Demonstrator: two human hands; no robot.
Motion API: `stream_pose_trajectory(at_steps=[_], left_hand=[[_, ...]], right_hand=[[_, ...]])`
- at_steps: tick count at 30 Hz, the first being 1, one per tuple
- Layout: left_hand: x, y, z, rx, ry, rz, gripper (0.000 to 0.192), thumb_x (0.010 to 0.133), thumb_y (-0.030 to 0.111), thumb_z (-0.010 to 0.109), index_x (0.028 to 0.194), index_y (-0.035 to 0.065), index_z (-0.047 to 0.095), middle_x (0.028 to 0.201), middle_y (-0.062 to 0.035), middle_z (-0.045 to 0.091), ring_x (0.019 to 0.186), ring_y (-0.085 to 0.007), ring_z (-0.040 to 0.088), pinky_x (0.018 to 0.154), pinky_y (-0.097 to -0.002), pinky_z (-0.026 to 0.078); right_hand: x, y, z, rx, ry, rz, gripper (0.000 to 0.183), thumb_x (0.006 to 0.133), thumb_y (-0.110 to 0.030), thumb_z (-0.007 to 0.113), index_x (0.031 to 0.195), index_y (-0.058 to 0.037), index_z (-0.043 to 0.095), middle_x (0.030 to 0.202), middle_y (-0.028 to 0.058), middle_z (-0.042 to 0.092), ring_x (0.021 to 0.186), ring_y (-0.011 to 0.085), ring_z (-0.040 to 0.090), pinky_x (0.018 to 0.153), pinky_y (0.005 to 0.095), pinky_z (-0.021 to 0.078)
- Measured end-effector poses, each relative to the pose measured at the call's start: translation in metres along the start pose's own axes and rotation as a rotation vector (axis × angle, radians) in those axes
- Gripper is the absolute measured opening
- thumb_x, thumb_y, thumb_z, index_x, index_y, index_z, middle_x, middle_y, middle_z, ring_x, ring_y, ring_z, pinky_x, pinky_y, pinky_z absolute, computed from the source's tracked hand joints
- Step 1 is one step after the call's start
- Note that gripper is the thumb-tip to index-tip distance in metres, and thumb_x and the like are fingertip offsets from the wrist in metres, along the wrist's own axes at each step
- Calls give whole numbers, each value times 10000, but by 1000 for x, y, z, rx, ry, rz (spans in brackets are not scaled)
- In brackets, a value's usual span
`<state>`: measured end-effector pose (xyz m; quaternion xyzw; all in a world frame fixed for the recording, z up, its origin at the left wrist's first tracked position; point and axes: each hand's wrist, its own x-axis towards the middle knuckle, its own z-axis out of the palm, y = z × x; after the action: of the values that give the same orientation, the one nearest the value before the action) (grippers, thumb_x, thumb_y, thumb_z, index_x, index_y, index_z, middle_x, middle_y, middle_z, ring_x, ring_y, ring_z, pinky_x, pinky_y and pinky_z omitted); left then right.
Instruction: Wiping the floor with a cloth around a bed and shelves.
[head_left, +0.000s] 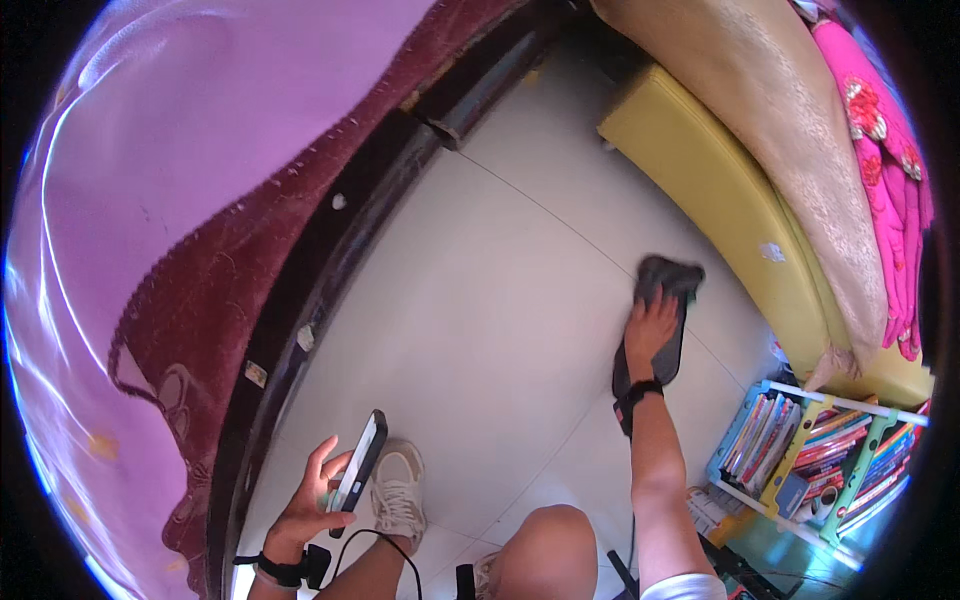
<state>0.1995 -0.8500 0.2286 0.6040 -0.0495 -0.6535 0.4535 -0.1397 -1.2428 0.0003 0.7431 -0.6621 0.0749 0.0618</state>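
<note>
My left hand (307, 491), low on the left, holds a black-edged smartphone (360, 474) upright between thumb and fingers, its bright screen partly seen at a slant. Out to the right, my right hand (651, 330) lies over a dark, elongated object (667, 360), perhaps a bag or case, on the tiled floor (480, 285). Its top end is bulky and blurred; the hand covers its middle. Whether the fingers grip it, I cannot tell. Both wrists wear black bands.
A bed with a purple sheet (247, 97) and dark wooden frame (330, 247) lines the left. On the right stand a yellow upholstered seat (712, 165), pink floral fabric (889, 180) and a plastic rack of books (810, 420). A sneaker (397, 487) stands beside the phone.
</note>
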Motion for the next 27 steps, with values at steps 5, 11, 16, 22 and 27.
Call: stream_pose_trajectory(at_steps=[5,11,16,22,27], left_hand=[[-18,0,-22,112,-10,-5,1150,542,228,835,1398,71,84,1364,-235,293,1264,-294,286,1030,-431,217],[-23,-1,-23,179,-26,26,1134,552,216,827,1397,65,86,1360,-249,285,1286,-310,256,1053,-436,169],[-22,-1,-12,119,-1,52,1121,539,165,814,1398,61,103,1354,-256,296,1287,-312,256,1058,-435,156],[-31,-2,-14,99,-70,125,1090,539,90,788,1395,68,113,1354,-221,319,1272,-298,282,1040,-433,194],[-29,-12,-33,142,-53,66,1102,543,103,805,1394,67,106,1344,-221,315,1272,-297,281,1046,-427,183]], right_hand=[[29,-150,-10,190,-38,-375,446,825,-271,514,1245,-128,473,1312,142,410,1291,283,283,1038,520,203],[-51,-247,-45,379,-201,-961,431,769,-252,558,1187,-152,525,1336,106,399,1302,257,274,1061,507,179],[-120,-218,-60,537,-452,-1333,452,753,-266,573,1191,-163,529,1379,77,359,1312,233,265,1076,486,163],[-95,-81,-57,306,-355,-869,461,710,-189,566,1168,-158,526,1352,121,368,1294,296,276,1052,507,184],[-37,28,-16,144,-97,-270,479,810,-178,514,1274,-86,436,1345,181,364,1301,307,263,1031,511,215]])
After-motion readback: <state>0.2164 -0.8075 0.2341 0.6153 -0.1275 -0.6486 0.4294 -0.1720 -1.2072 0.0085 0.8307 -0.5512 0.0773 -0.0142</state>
